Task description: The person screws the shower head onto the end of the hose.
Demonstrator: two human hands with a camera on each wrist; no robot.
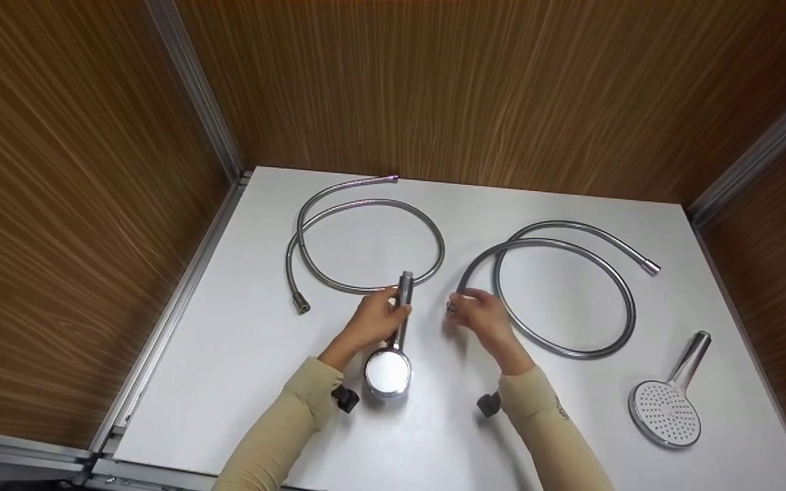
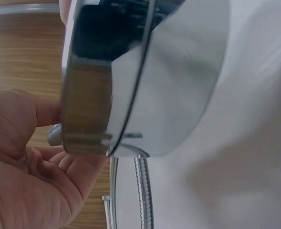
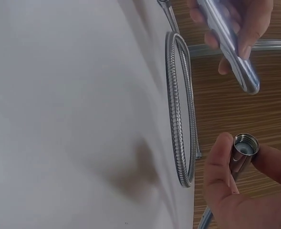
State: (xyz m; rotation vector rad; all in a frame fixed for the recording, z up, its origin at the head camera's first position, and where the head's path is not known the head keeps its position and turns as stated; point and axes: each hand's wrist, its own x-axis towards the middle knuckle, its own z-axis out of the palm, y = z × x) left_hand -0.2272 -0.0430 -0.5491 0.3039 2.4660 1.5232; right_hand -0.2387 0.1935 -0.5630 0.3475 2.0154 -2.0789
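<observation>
My left hand (image 1: 372,319) grips a chrome shower head (image 1: 388,372) by its handle, the threaded tip pointing away from me and the shiny round back facing up. In the left wrist view the round head (image 2: 178,90) fills the middle and hides part of the fingers. My right hand (image 1: 487,317) pinches the end nut (image 3: 245,149) of a grey shower hose (image 1: 628,300) between thumb and fingers. In the right wrist view the nut's threaded opening shows, apart from the handle's end (image 3: 249,85). The rest of that hose lies looped on the table.
A second metal shower hose (image 1: 442,245) lies coiled at the back left of the white table (image 1: 229,382). Another shower head (image 1: 666,412) rests at the right, its nozzle face up. Wood-grain panels (image 1: 434,88) stand behind and at both sides.
</observation>
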